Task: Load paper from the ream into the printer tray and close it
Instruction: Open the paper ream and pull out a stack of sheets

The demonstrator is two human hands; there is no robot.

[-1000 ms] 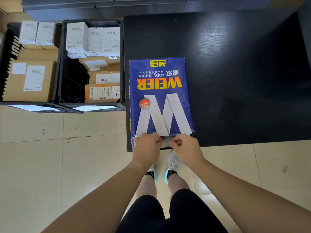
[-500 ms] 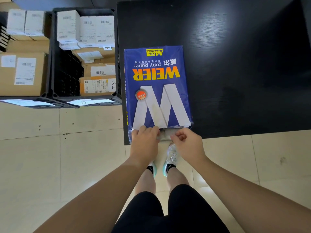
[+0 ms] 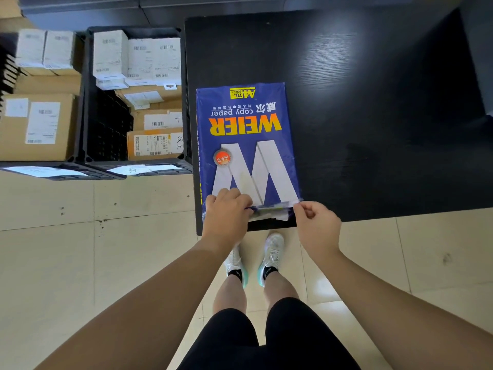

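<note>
A blue ream of copy paper [image 3: 245, 140] lies flat at the near left corner of a black table [image 3: 373, 102]. Its wrapper is torn at the near end, where a white strip of paper edge shows. My left hand [image 3: 226, 217] presses on the ream's near left corner, fingers closed over the wrapper edge. My right hand [image 3: 314, 225] pinches the torn wrapper flap at the near right corner and holds it pulled out to the right. No printer or tray is in view.
Two black crates [image 3: 106, 145] with cardboard boxes and white packets stand on the floor left of the table. Beige floor tiles [image 3: 106, 263] lie below. My legs and shoes stand close to the table's near edge.
My right hand has moved right along the ream's near end, tearing the wrapper open wider. The left hand stays on the near left corner. The camera shifted slightly.
</note>
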